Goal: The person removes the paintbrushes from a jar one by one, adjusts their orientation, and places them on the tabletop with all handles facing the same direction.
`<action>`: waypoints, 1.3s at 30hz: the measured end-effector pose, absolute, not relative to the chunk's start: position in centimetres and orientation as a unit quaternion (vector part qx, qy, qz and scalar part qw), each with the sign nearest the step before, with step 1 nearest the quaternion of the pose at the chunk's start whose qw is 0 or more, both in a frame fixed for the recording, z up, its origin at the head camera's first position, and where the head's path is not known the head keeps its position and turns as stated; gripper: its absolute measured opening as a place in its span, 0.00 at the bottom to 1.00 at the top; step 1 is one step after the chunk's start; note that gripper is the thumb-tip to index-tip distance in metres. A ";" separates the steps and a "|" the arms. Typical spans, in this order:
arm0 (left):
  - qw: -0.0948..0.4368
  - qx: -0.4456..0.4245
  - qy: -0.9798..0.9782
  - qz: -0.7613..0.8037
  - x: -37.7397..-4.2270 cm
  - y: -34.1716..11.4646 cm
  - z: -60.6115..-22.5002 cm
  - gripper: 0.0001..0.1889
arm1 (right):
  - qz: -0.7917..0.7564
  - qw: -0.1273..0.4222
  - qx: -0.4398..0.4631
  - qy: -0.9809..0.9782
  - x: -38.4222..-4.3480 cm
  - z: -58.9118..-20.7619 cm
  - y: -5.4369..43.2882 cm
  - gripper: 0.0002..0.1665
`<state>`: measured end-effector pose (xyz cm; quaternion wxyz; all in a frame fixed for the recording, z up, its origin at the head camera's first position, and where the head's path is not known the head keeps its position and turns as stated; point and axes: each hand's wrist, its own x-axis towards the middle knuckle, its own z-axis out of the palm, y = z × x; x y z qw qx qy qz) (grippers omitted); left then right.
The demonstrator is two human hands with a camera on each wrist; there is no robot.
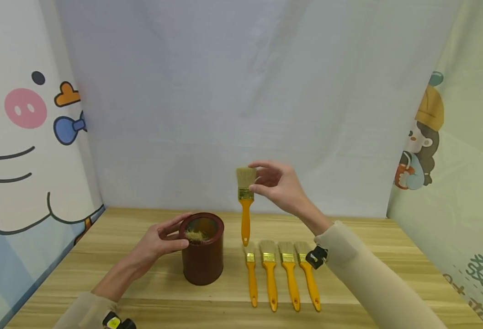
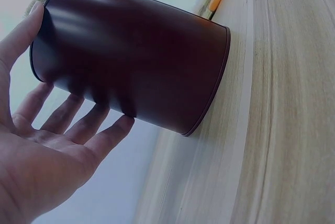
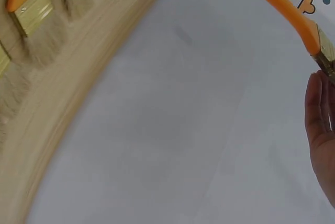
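My right hand (image 1: 278, 185) pinches a flat paintbrush (image 1: 246, 219) near its metal band and pale bristles. The brush hangs upright above the table, bristles up and orange handle pointing down. In the right wrist view its orange handle (image 3: 285, 7) slants in at the top right, above the hand (image 3: 322, 145). A dark red-brown cylindrical pot (image 1: 203, 262) stands on the table, left of that brush. My left hand (image 1: 155, 244) holds the pot near its rim, thumb at the front and fingers behind. Pale bristles (image 1: 196, 236) show inside the pot's mouth; what is below them is hidden.
Several more orange-handled paintbrushes (image 1: 270, 278) lie side by side on the wooden table (image 1: 356, 274), right of the pot, bristles toward the back. A pale cloth backdrop (image 1: 225, 91) hangs behind the table. Printed cartoon panels (image 1: 15, 183) stand at both sides.
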<state>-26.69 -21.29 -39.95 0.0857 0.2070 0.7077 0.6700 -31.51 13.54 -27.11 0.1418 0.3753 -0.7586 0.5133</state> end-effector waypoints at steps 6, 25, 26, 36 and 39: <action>0.085 0.205 0.710 0.668 -26.7 -21.3 -39.8 0.40 | 0.503 0.138 0.349 -0.778 -31.2 -29.2 15.9 0.27; 0.088 0.201 0.713 0.666 -26.5 -21.4 -39.8 0.40 | 0.498 0.124 0.289 -0.808 -30.1 -33.7 23.3 0.27; 0.087 0.202 0.713 0.666 -26.5 -21.4 -39.8 0.40 | 0.496 0.125 0.286 -0.810 -30.0 -33.8 23.7 0.27; 0.088 0.202 0.713 0.665 -26.4 -21.4 -39.7 0.40 | 0.481 0.096 0.233 -0.840 -29.1 -34.4 27.9 0.28; 0.089 0.204 0.713 0.665 -26.4 -21.4 -39.7 0.40 | 0.480 0.079 0.220 -0.845 -28.9 -34.7 29.0 0.29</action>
